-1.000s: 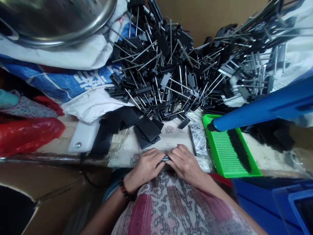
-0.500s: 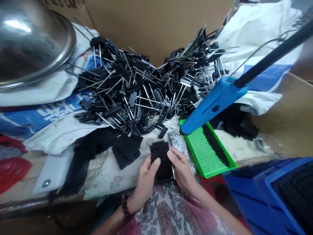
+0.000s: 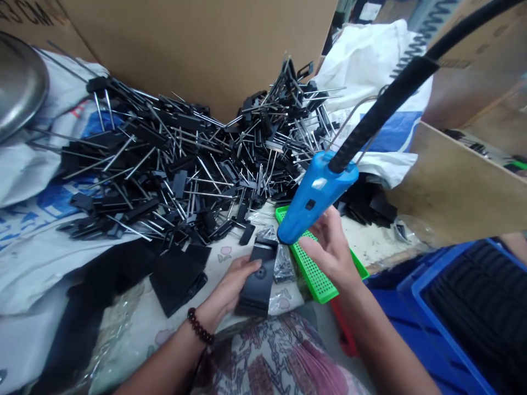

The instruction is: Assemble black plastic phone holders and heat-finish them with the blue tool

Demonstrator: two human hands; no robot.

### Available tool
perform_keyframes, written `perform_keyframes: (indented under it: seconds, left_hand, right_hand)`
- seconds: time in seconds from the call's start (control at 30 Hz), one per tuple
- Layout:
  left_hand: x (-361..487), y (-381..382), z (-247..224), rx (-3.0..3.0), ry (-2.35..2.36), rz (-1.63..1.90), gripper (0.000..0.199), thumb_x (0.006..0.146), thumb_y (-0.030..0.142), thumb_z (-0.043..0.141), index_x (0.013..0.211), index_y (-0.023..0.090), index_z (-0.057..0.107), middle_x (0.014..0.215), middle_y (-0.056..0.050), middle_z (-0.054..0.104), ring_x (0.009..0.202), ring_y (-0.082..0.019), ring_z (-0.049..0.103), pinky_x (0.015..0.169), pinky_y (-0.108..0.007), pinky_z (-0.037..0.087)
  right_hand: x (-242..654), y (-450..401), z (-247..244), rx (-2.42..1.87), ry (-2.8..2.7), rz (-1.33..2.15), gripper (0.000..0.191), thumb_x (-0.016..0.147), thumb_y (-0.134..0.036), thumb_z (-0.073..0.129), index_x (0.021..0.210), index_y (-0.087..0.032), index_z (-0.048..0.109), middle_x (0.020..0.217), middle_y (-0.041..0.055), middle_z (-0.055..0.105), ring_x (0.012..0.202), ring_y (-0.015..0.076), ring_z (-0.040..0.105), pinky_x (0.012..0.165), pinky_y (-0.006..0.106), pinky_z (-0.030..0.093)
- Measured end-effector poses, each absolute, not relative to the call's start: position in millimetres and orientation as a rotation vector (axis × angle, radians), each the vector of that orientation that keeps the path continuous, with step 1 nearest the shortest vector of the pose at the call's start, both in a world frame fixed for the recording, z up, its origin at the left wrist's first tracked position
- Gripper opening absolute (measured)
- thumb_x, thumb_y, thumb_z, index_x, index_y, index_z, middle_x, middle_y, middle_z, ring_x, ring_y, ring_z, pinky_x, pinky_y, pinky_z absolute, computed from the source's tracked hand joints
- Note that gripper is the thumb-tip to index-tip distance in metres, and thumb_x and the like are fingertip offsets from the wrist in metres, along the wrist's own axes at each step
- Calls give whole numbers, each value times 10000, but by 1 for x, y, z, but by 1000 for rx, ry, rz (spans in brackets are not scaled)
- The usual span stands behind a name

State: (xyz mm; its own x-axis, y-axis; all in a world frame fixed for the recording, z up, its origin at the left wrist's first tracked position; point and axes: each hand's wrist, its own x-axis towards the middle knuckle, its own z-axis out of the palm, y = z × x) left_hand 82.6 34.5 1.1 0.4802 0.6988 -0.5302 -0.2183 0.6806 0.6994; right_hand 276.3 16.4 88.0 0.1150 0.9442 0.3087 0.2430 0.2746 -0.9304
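Note:
My left hand (image 3: 233, 282) grips a flat black rectangular plastic piece (image 3: 260, 272) by its left side, thumb on top near a round recess. The piece lies over the patterned cloth, close to my lap. My right hand (image 3: 333, 252) is over the green mesh basket (image 3: 315, 272), its thumb and fingers apart. Part of its fingers is hidden behind a blue electric screwdriver (image 3: 315, 197), which hangs tip down from a black cord. I cannot tell whether the hand touches the screwdriver. A clear plastic bag (image 3: 284, 266) lies between the black piece and the basket.
Behind is a heap of black parts with metal rods (image 3: 185, 159), against a cardboard box (image 3: 206, 49). Flat black sheets (image 3: 177, 277) lie at left, with a metal bowl (image 3: 18, 82) beyond. A blue crate (image 3: 420, 291) with black pieces stands at right.
My right hand has let go of the black piece and moved right, to the basket and screwdriver. The piece now shows a round recess. The view has shifted to the right.

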Motion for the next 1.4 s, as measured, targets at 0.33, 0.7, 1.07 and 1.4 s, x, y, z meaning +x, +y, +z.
perform_keyframes:
  seconds: [0.33,0.7,1.07,1.4]
  left_hand:
    - [97,51,-14,716,963,435,313,621,337,769,822,123,661,720,-46,691,617,-150,599,595,-253,441]
    - [106,47,-8,743,993,445,356,629,369,725,867,129,612,695,-16,662,568,-131,561,548,-240,434]
    - [105,43,-4,720,987,463,385,634,378,739,909,126,647,718,-37,693,596,-148,592,570,-243,444]
    - [106,42,-2,705,1008,475,330,654,376,735,856,133,640,685,-20,674,580,-127,575,553,-222,435]
  right_hand:
    - [278,39,99,-997,-1183,777,423,711,-350,739,1074,-251,547,835,-1,646,718,181,616,630,323,513]
    - [290,25,66,-1132,-999,604,249,698,-349,731,787,-210,544,644,-35,620,517,138,597,463,249,456]
    - [289,24,40,-1050,-1003,635,300,732,-381,735,928,-221,574,685,-34,628,540,144,592,506,272,477]
    - [289,26,40,-1050,-982,634,359,726,-403,739,971,-226,544,684,-30,625,540,155,594,503,284,478]
